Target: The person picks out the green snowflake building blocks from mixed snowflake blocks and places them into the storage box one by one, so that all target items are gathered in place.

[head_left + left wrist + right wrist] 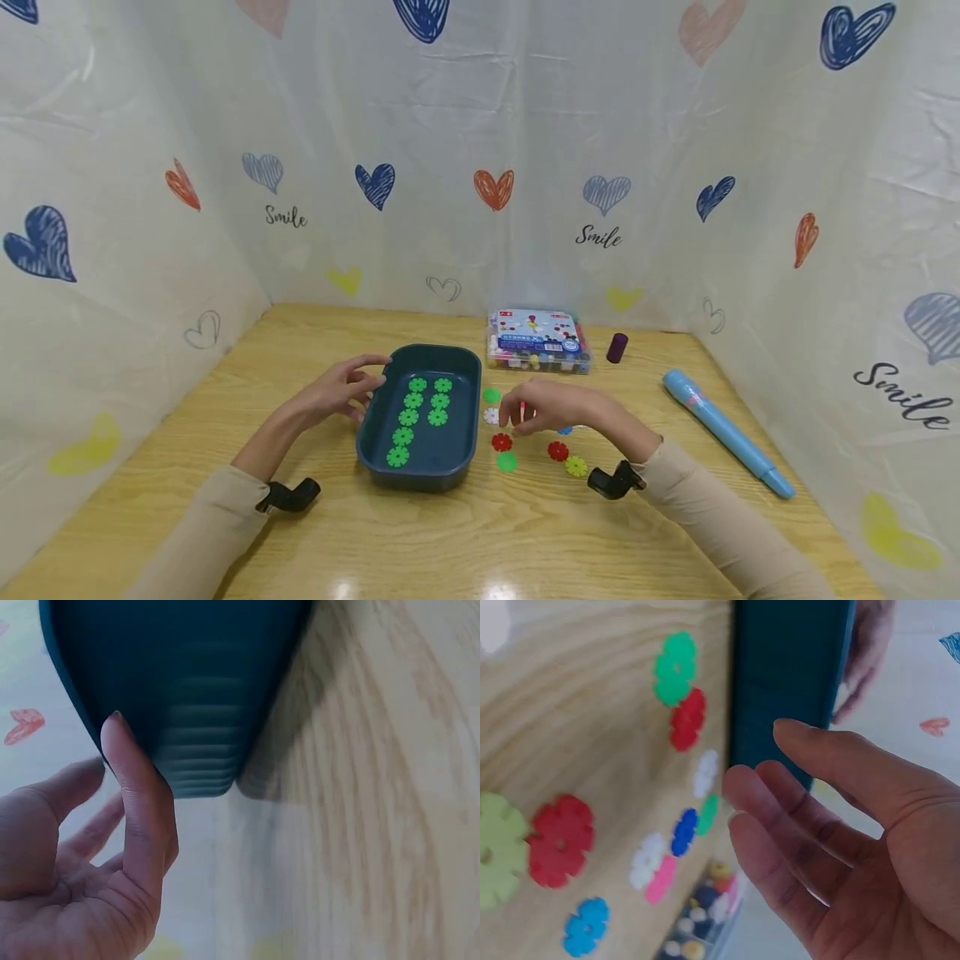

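Observation:
A dark teal tray [420,482] stands on the table, with several green flower-shaped discs [402,436] lying inside in two columns. Beside its left rim is my left hand [341,390], fingers loosely bent; in the left wrist view, that hand's fingers overlap the tray's outer wall [202,645], and whether they press on it I cannot tell. My right hand [551,406] hovers right of the tray above loose discs, its fingers relaxed and nothing between them in the right wrist view. Around it lie a red disc [561,841], a yellow disc [576,466], a white disc [491,416] and a blue disc [684,832].
Behind the loose discs lies a clear plastic box [536,342] of small coloured parts with a printed cover. A dark purple cylinder [617,348] stands to its right. Along the right side rests a long light-blue pen-shaped object [727,433]. A heart-patterned curtain [480,250] surrounds the table.

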`<state>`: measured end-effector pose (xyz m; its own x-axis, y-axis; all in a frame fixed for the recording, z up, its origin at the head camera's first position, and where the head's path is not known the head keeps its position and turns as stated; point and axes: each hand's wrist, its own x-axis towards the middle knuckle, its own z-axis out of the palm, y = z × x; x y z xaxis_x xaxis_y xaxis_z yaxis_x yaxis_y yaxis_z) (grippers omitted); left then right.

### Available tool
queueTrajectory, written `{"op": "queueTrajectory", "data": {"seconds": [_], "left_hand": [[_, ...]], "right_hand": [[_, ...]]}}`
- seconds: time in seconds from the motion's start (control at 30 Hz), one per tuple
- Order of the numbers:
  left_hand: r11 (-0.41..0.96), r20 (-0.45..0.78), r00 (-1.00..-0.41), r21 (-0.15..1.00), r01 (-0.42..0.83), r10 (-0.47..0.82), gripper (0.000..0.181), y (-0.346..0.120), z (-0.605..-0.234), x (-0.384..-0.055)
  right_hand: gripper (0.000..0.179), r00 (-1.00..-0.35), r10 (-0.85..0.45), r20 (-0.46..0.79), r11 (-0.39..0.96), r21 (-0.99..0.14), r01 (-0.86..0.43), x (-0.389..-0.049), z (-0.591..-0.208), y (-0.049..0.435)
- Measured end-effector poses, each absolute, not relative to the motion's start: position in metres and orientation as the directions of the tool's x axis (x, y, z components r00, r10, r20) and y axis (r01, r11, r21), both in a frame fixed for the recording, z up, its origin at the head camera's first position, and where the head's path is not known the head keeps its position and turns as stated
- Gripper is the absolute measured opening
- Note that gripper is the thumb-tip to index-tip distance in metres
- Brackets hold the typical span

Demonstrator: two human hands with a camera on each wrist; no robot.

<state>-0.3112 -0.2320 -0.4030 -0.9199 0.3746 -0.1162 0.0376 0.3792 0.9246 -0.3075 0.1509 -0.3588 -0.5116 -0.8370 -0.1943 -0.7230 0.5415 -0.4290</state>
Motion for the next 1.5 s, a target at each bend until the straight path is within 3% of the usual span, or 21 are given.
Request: {"op": "queueTrajectory", "data": {"seconds": [0.3, 0.57, 1.07, 1.5], "left_hand": [[0.388, -0.108, -0.924, 0.921, 0.046, 0.366, 0.063, -0.226, -0.41, -0.316], [0.362, -0.107, -0.919, 0.931, 0.041, 0.381, 0.058, -0.226, -0.41, -0.316], [0.357, -0.122, -0.923, 0.934, 0.017, 0.365, 0.062, -0.224, -0.41, -0.316], [0.351, -0.128, -0.924, 0.936, 0.007, 0.36, 0.061, -0.224, -0.411, -0.316]], "right_hand": [[0.029, -0.478, -0.827, -0.295, 0.561, -0.474, -0.679, -0.301, -0.388, 0.145], [0.029, -0.453, -0.844, -0.286, 0.536, -0.468, -0.703, -0.3, -0.395, 0.139], [0.025, -0.549, -0.785, -0.287, 0.618, -0.434, -0.656, -0.294, -0.396, 0.135], [0.021, -0.551, -0.792, -0.264, 0.61, -0.377, -0.697, -0.294, -0.393, 0.139]]}}
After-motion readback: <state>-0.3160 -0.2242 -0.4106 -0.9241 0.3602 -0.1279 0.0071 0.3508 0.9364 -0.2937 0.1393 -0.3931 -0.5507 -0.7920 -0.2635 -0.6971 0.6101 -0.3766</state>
